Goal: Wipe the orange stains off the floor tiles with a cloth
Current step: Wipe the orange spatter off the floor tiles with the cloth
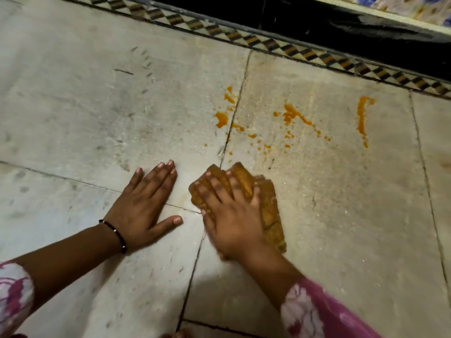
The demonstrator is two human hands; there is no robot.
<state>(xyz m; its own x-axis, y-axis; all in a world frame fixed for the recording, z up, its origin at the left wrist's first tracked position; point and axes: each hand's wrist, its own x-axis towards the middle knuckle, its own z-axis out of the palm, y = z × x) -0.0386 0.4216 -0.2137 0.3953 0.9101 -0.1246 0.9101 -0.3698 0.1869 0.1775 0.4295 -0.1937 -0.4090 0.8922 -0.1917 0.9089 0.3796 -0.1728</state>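
Orange stains lie on the pale floor tiles beyond my hands: a splatter (222, 118) beside a grout line, a streak with drops (292, 115) further right, and a long vertical smear (362, 118) at far right. My right hand (231, 215) presses flat on an orange-brown folded cloth (268, 211), fingers spread over it; it looks blurred. The cloth sits just below the stains, over a tile joint. My left hand (144, 206) rests flat on the floor to the left of the cloth, fingers straight, holding nothing.
A patterned black-and-tan border strip (280, 47) runs diagonally across the top, with a black band (341, 28) behind it. Grey scuff marks (146, 62) dot the left tile. Grout lines (190, 284) cross the floor.
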